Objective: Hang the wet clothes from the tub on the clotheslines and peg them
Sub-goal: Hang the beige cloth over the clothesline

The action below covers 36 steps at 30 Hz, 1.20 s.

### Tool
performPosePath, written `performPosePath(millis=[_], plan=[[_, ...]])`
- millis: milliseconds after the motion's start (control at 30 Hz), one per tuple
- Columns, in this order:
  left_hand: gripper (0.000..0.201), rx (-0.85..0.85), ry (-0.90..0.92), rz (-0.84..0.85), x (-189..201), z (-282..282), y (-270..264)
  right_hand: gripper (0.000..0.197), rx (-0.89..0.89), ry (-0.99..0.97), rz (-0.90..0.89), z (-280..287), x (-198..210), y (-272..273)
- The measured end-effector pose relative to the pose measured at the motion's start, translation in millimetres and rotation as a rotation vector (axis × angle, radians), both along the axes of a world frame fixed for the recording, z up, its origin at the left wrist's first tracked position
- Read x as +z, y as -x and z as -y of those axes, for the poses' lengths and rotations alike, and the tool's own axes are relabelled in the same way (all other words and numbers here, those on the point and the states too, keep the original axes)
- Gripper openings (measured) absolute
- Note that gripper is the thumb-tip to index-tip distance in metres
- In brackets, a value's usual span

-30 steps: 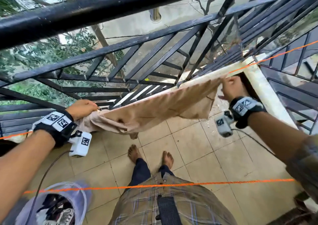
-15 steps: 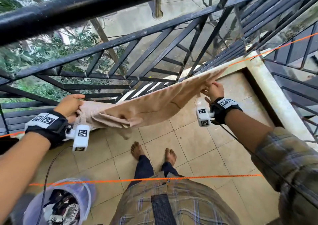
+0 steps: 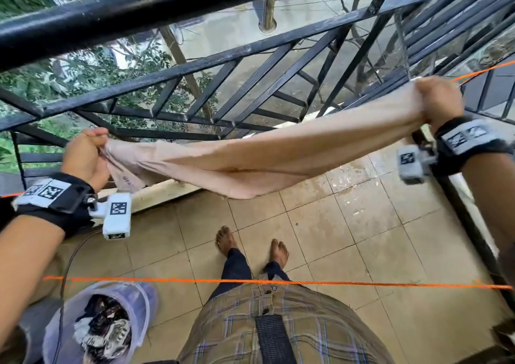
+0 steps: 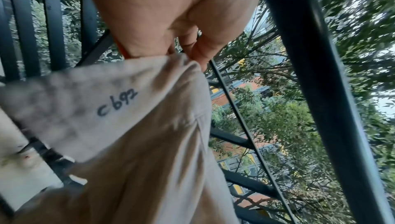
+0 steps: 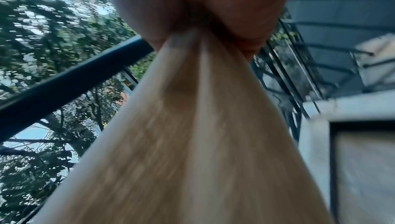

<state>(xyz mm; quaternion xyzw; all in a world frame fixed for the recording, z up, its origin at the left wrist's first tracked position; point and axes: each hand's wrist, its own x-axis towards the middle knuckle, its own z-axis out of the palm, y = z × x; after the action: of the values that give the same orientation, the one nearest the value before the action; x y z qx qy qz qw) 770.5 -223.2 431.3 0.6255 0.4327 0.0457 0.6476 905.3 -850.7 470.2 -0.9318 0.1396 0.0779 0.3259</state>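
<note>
A wet beige cloth (image 3: 250,154) is stretched between my two hands in front of the black railing (image 3: 195,65). My left hand (image 3: 86,154) pinches its left end, where a pale label reads "cb92" (image 4: 116,102). My right hand (image 3: 437,101) grips the bunched right end (image 5: 192,126), right by the far orange clothesline (image 3: 485,72). The cloth sags in the middle above the tiled floor. A second orange clothesline (image 3: 306,282) runs across near my waist. The translucent tub (image 3: 97,324) with dark and white clothes stands at the lower left.
Black metal railing bars enclose the balcony ahead and on the right. A pale concrete ledge (image 3: 164,193) runs under the railing. My bare feet (image 3: 250,249) stand on beige tiles, wet in patches. Trees and buildings lie beyond.
My right hand has moved up and to the right, pulling the cloth taut toward the far clothesline. My left hand stays at the left end.
</note>
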Motion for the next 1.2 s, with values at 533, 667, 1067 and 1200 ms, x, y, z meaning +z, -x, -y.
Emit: performPosePath(millis=[533, 667, 1067, 1200], plan=[[0.037, -0.095, -0.153, -0.032, 1, -8, 16, 0.011, -0.103, 0.202, -0.142, -11, -11, -54], [0.033, -0.138, -0.132, -0.146, 3, -18, 23, 0.032, -0.343, 0.128, -0.026, -4, -35, -42], [0.033, -0.224, -0.212, -0.149, 7, -15, 28, 0.037, -0.473, -0.559, -0.266, -38, -69, -11], [0.030, -0.162, -0.225, -0.168, 10, -41, 29, 0.020, -0.467, -0.518, -0.132, -34, -67, -18]])
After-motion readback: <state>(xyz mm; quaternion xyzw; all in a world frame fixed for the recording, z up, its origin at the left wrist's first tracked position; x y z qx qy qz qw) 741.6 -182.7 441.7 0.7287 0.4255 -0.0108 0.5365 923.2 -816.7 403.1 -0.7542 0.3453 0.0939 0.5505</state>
